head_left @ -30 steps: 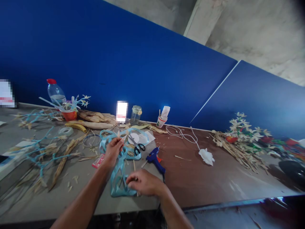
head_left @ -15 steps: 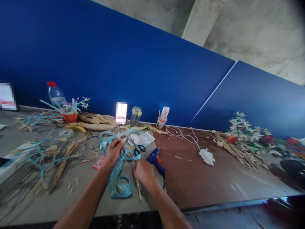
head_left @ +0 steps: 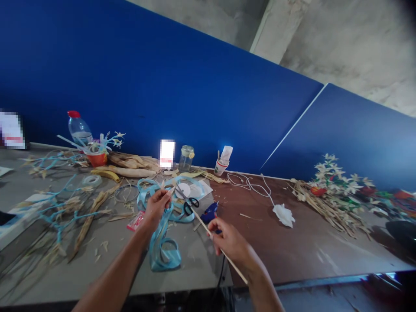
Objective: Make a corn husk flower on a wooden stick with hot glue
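Note:
My left hand (head_left: 157,205) is pinched closed on a small pale pointed piece (head_left: 171,193) that looks like dried husk. My right hand (head_left: 229,237) is closed around a thin pale stick (head_left: 234,267). The stick slants from the scissors' handles down toward my right forearm. Black-handled scissors (head_left: 191,203) lie between the hands, blades pointing away. A blue glue gun (head_left: 209,212) sits just beyond my right hand, partly hidden by it. Shiny light-blue ribbon (head_left: 165,260) lies in loops beneath and in front of my left hand.
Blue-wrapped stems with pale flowers (head_left: 61,221) spread over the left side. Dried husks (head_left: 133,161), a clear jar (head_left: 186,158) and a paper cup (head_left: 221,167) line the blue partition. A white cable (head_left: 250,184), crumpled tissue (head_left: 283,215) and white flowers (head_left: 329,173) lie rightward.
My right hand has moved right and turned, bringing the stick from a steep position beside the ribbon to a long slant. My left hand stays nearly in place, holding the pale piece.

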